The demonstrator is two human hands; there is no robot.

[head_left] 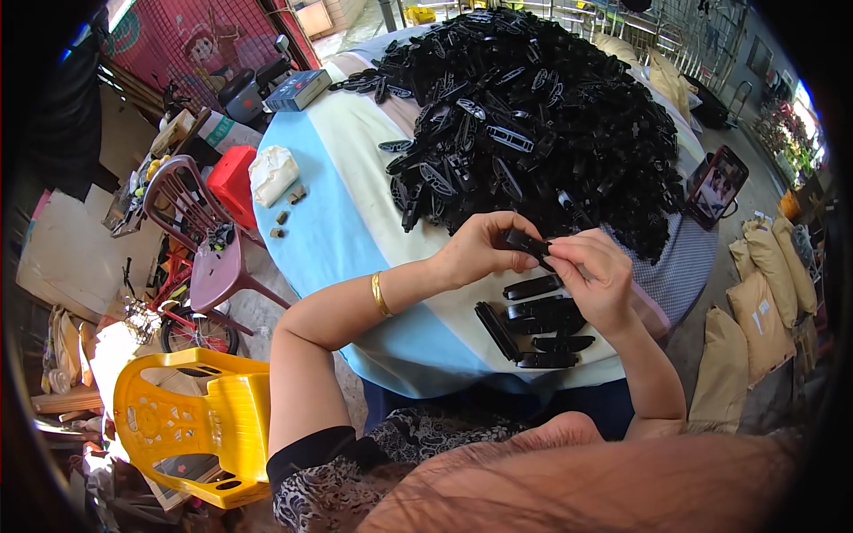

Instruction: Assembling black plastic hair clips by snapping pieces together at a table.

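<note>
Between my two hands, above the near part of the table, is a small black plastic part [526, 242]. My left hand [487, 249] pinches its left end with thumb and fingers. At its right end, the fingertips of my right hand [593, 274] close on the same part. Just below my hands, several similar black plastic pieces [533, 286] lie in a small group on the cloth. Beyond my hands rises a big heap of black plastic parts [524, 115], some showing pale oval outlines. What the parts belong to cannot be made out.
A striped cloth covers the round table [355, 195]. On it are a white bag [273, 175], small brown blocks [281, 218], a box [298, 90] and a propped phone [717, 186]. A yellow chair [240, 426] and a purple chair [218, 271] stand left; sacks [760, 315] lie right.
</note>
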